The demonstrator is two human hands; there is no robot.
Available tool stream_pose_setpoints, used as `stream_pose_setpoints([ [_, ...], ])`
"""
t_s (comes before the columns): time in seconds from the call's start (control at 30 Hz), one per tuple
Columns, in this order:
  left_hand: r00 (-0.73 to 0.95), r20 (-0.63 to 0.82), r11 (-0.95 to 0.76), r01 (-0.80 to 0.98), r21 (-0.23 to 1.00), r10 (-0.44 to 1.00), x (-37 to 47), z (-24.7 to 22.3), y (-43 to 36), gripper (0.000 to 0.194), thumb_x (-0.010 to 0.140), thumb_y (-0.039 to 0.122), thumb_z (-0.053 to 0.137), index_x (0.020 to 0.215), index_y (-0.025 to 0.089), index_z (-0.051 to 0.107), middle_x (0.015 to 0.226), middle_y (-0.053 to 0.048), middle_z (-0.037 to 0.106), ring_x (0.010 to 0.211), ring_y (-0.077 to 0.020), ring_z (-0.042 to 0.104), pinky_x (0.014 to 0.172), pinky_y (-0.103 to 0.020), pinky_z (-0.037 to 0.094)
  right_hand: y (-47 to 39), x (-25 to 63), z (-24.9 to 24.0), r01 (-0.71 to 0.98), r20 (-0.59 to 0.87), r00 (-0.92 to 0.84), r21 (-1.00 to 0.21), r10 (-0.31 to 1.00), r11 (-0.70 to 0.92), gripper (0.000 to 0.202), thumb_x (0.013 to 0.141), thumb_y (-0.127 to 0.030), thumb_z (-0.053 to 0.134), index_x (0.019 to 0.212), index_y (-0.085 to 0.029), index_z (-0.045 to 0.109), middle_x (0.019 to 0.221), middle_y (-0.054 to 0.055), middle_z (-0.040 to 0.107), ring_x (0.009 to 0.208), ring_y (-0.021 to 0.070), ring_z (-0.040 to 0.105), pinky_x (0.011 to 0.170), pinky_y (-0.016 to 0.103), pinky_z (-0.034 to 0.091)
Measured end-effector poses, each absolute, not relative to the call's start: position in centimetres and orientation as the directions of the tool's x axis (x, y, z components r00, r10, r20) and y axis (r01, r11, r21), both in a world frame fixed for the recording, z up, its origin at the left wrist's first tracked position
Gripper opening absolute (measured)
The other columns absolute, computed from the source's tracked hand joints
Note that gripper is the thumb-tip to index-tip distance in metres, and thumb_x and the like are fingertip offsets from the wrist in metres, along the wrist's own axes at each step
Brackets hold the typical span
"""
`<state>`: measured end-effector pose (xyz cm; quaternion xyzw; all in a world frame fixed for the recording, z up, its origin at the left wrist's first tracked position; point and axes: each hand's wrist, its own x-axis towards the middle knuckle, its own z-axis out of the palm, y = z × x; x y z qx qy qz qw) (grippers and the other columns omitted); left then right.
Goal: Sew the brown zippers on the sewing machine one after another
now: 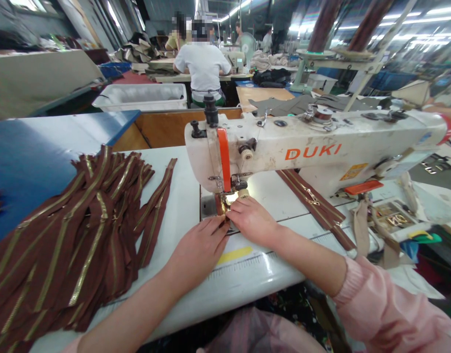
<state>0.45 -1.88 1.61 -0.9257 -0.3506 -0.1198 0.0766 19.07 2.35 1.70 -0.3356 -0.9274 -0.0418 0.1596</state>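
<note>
A white sewing machine (265, 147) stands over the table, with a brown zipper (222, 203) lying under its needle area. My left hand (201, 247) comes from the left, its fingers bent together on the zipper's near end. From the right, my right hand (251, 219) pinches close to the same end, just in front of the presser foot. The fingertips of both hands nearly meet, and they hide most of that end. Left of my hands lies a large heap of brown zippers (100, 240) with gold teeth. One loose zipper (161, 206) rests between the heap and the machine.
More brown zippers (313, 201) lie under the machine's arm at right. A small parts tray (392, 218) with metal pieces sits farther right. Beyond the machine are a blue table (56, 139), a white bin (144, 95) and a seated person (202, 66) in a white shirt.
</note>
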Motion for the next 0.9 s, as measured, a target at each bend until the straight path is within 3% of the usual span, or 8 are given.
stream_pose_setpoints([
  [0.2,0.714,0.294,-0.747,0.664,0.003,0.636,0.4,1.8,-2.3,0.034,0.097,0.019,0.034,0.116,0.011,0.061,0.116,-0.012,0.064,0.115,-0.0234,0.054,0.1,-0.041,0.046,1.5,19.5,1.6,0.605,0.351,-0.743,-0.015,0.571,0.796,0.012,0.09,-0.014,0.055,0.082,-0.014,0.064,0.08,0.006,0.061,0.085,0.0208,0.05,0.079,0.034,0.04],
  [0.4,0.603,0.319,-0.657,0.749,0.089,0.731,0.0,1.7,-3.2,0.037,0.097,0.026,0.032,0.12,0.011,0.058,0.121,-0.011,0.063,0.114,-0.0211,0.057,0.099,-0.039,0.048,0.4,19.8,1.5,0.593,0.323,-0.76,-0.01,0.564,0.805,0.009,0.09,-0.015,0.056,0.083,-0.014,0.063,0.081,0.005,0.059,0.085,0.0205,0.05,0.08,0.034,0.041],
  [0.7,0.676,0.299,-0.691,0.719,-0.069,0.674,0.0,1.5,-2.8,0.042,0.098,0.023,0.026,0.115,0.01,0.062,0.118,-0.011,0.066,0.113,-0.0209,0.058,0.099,-0.037,0.048,0.1,19.7,1.4,0.618,0.309,-0.739,-0.041,0.598,0.785,0.01,0.09,-0.015,0.055,0.085,-0.015,0.063,0.082,0.006,0.06,0.086,0.021,0.05,0.082,0.035,0.041],
  [0.9,0.696,0.329,-0.712,0.696,-0.092,0.638,-0.1,1.3,-1.6,0.04,0.097,0.02,0.028,0.112,0.01,0.064,0.113,-0.012,0.068,0.112,-0.0216,0.059,0.098,-0.038,0.048,0.8,19.5,1.7,0.64,0.311,-0.721,-0.046,0.619,0.767,0.011,0.091,-0.015,0.054,0.086,-0.013,0.064,0.084,0.007,0.061,0.089,0.0215,0.05,0.082,0.035,0.04],
])
